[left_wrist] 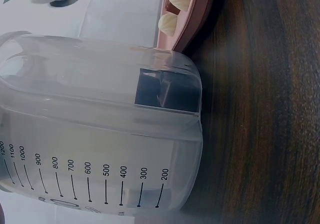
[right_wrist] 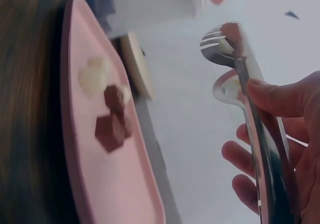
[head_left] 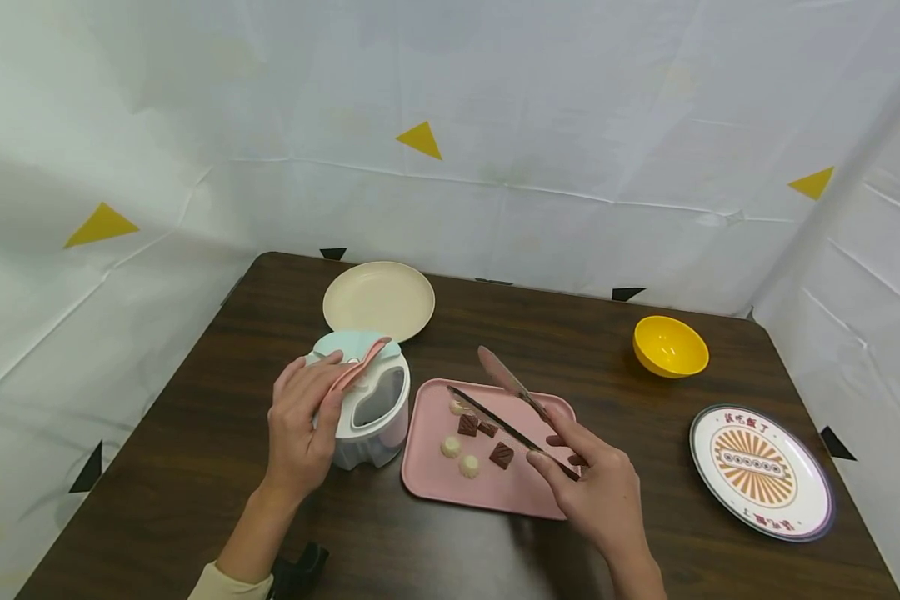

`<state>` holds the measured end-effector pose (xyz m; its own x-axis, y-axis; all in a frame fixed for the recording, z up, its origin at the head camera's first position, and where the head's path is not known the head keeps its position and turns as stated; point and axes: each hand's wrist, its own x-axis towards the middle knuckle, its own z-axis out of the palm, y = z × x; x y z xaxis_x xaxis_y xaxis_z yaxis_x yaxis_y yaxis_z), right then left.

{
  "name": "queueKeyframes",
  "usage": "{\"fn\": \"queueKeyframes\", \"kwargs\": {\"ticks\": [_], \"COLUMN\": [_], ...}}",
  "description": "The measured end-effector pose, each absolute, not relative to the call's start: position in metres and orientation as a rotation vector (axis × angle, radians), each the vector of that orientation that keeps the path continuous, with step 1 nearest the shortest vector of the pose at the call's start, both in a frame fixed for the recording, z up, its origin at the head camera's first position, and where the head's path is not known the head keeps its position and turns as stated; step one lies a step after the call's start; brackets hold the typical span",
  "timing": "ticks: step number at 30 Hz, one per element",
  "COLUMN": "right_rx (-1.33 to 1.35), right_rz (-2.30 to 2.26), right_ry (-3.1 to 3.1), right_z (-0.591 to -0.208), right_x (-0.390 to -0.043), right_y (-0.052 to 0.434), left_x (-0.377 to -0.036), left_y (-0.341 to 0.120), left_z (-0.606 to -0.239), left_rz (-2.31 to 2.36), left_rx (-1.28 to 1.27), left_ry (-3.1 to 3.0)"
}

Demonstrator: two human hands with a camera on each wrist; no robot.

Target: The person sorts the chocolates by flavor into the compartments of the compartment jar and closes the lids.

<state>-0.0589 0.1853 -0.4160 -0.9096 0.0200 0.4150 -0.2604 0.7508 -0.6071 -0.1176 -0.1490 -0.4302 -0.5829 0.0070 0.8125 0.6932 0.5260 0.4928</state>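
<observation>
A: Fingers, left hand (head_left: 300, 425): curled round the side of the clear jug (head_left: 371, 408), thumb up near its mint lid (head_left: 352, 343) and pink handle (head_left: 357, 369). Purpose, as I read it: steadying the jug.

B: Jug contents?

A: One dark chocolate piece (left_wrist: 167, 91) against the wall, seen through the plastic from the left wrist. Measuring marks printed on the side.

B: Fingers, right hand (head_left: 600, 492)?

A: Wrapped round metal tongs (head_left: 513, 404), the two arms spread apart, tips raised above the pink tray (head_left: 495, 492) and holding nothing. Held angled toward the jug, likely for reach.

B: Tray stock?

A: Brown chocolates (head_left: 501, 454) and pale ones (head_left: 451, 447), grouped mid-tray, just beside the jug; short travel, I judge.

B: Elsewhere on the table (head_left: 195, 433)?

A: Cream plate (head_left: 378, 300) behind the jug; yellow bowl (head_left: 670, 346) far right; patterned plate (head_left: 761, 471) near right edge. All well apart from both hands.
</observation>
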Motion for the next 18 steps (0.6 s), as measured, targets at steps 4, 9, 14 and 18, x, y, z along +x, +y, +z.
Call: {"fn": "queueKeyframes", "kwargs": {"ticks": [4,9,14,18], "right_rx": [0.060,-0.022,-0.201,-0.365], "right_rz": [0.925,0.937,1.001,1.007], "right_ry": [-2.605,-2.581,-2.542,-2.590], "right_z": [-0.420,-0.428,-0.433,-0.439], "right_x": [-0.056,-0.053,-0.050,-0.046], "right_y": [0.198,0.212,0.223,0.235], "left_x": [-0.117,-0.117,-0.117,-0.117], "left_y": [-0.149,-0.149,-0.149,-0.149], "left_z": [-0.430,-0.431,-0.431,-0.430], "left_rz": [-1.094,-1.099,-1.098,-1.098], "left_rx": [-0.569,-0.568,-0.564,-0.566], "left_ry": [-1.967,-1.973,-1.978,-1.981]}}
